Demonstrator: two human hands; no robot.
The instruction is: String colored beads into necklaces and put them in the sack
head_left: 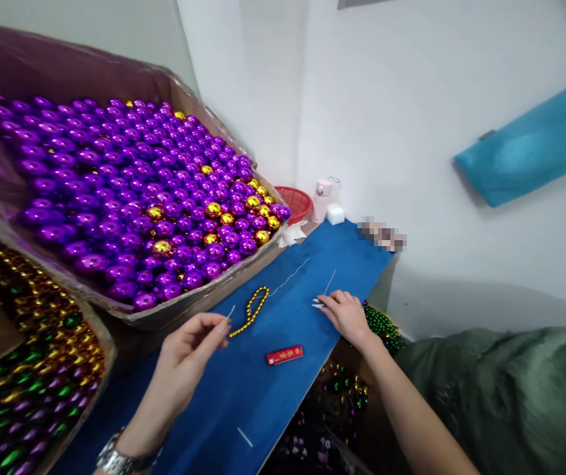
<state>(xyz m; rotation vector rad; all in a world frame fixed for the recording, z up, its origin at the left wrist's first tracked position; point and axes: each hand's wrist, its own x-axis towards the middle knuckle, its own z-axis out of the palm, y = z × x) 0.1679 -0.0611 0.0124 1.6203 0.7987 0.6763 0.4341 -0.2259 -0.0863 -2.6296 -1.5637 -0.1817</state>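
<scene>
The fingers of the left hand (184, 363) pinch a short white string (231, 311), thumb against forefinger, its end poking up. From where I stand, the right hand's (347, 316) fingers bend low over the blue tabletop (287, 396) beside a thin pale string (330, 282); whether they grip it, I can't tell. The gold bead strand (249, 311) lies in a narrow loop just beyond the left fingertips, its near end right beside them and its long axis slanting away and rightward. The left hand is clearly nearer to it. A loose thread (290, 274) trails from its far end. A red packet (284, 355) lies between the hands, closer to the person. Past the left hand, a big carton (188, 307) brims with purple beads (115, 171), scattered gold among them; a second box (107, 343) holds gold, green and purple ones.
</scene>
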